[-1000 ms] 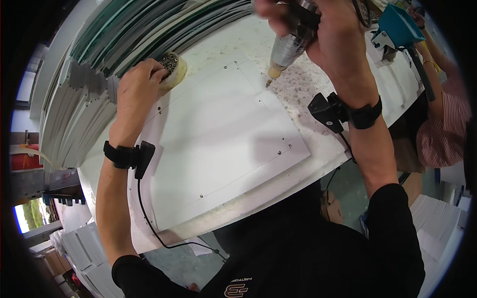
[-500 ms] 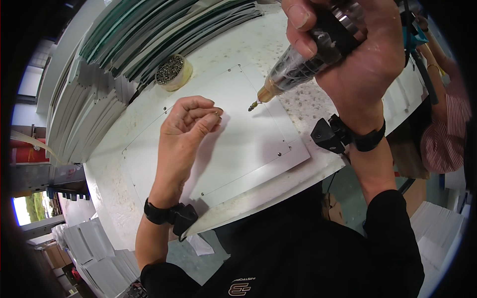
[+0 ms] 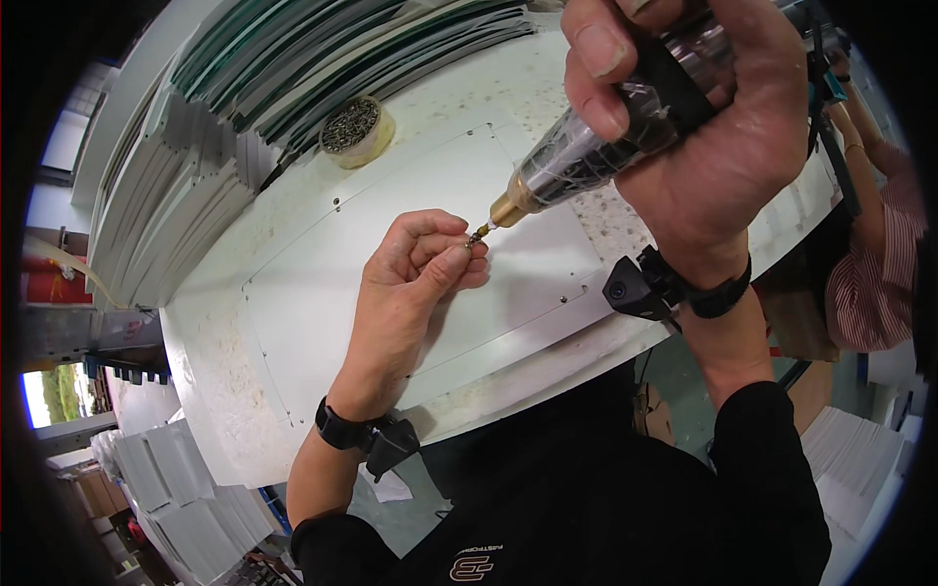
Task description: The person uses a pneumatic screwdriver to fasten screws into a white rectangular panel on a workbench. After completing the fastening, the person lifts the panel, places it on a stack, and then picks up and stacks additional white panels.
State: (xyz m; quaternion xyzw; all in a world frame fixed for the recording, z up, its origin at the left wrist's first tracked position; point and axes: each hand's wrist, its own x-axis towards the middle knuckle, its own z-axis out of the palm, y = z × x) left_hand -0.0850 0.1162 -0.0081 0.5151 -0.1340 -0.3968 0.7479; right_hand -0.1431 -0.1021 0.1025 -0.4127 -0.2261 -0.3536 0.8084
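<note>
My right hand (image 3: 718,161) is wrapped round a power screwdriver (image 3: 576,156) with a clear and dark body and a brass-coloured nose. Its bit points down and left, and the tip meets the fingertips of my left hand (image 3: 405,278). Thumb and fingers there pinch a small metal screw (image 3: 471,242), partly hidden by the fingers. Both hands are above a white panel (image 3: 322,313) lying on the table. Thin lines mark a rectangle on the panel, and small dark screws or holes sit near its edges.
A round tub (image 3: 379,145) of small screws stands beyond my left hand. Stacked white panels (image 3: 171,210) and upright grey-green sheets (image 3: 293,83) border the table's far left. The white table (image 3: 210,430) has spotted marks. A person in a striped garment (image 3: 874,298) is at the right.
My left hand has moved right, bringing its pinched fingertips to the bit, which was apart from them before. The screwdriver has shifted slightly down. The whole view has turned a little.
</note>
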